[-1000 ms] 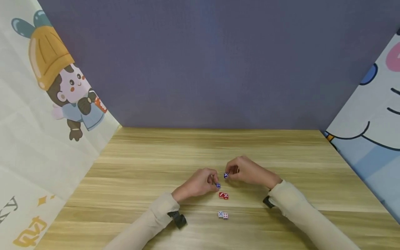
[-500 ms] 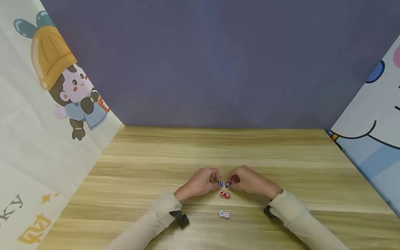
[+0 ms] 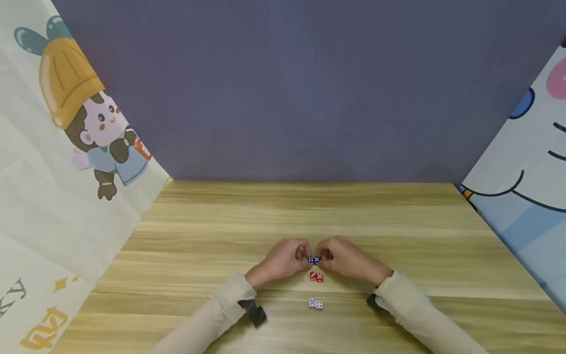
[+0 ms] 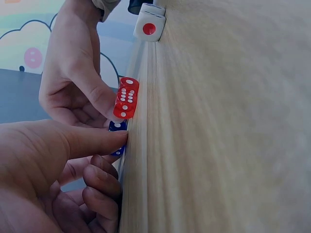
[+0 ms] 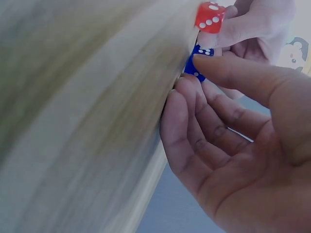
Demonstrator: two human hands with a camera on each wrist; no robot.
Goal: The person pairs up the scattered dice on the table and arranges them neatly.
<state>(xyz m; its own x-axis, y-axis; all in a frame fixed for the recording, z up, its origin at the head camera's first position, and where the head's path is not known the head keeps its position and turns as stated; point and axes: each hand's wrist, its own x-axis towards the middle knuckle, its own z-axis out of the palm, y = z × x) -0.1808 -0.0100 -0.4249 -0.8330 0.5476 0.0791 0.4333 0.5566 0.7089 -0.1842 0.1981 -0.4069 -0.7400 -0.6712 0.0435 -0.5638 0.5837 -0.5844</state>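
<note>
Two blue dice meet side by side on the wooden table. My left hand (image 3: 285, 258) pinches the left blue die (image 3: 310, 260) between thumb and fingers, and my right hand (image 3: 349, 256) pinches the right blue die (image 3: 317, 260). Just nearer to me lie two red dice, a left red die (image 3: 313, 276) and a right red die (image 3: 320, 278), close together. In the left wrist view the left thumb covers part of the blue dice (image 4: 117, 126). The right wrist view shows the right thumb on a blue die (image 5: 195, 65), beside a red die (image 5: 210, 18).
Closer to me, two white dice, one with blue pips (image 3: 312, 303) and one with red pips (image 3: 319, 305), sit side by side. A dark grey panel (image 3: 309, 98) rises behind the wooden table (image 3: 221, 211). Printed cartoon sheets flank both sides.
The right hand has come nearer to me and leftward with its blue die. The gap between the two blue dice has closed. The red and white dice stay in place.
</note>
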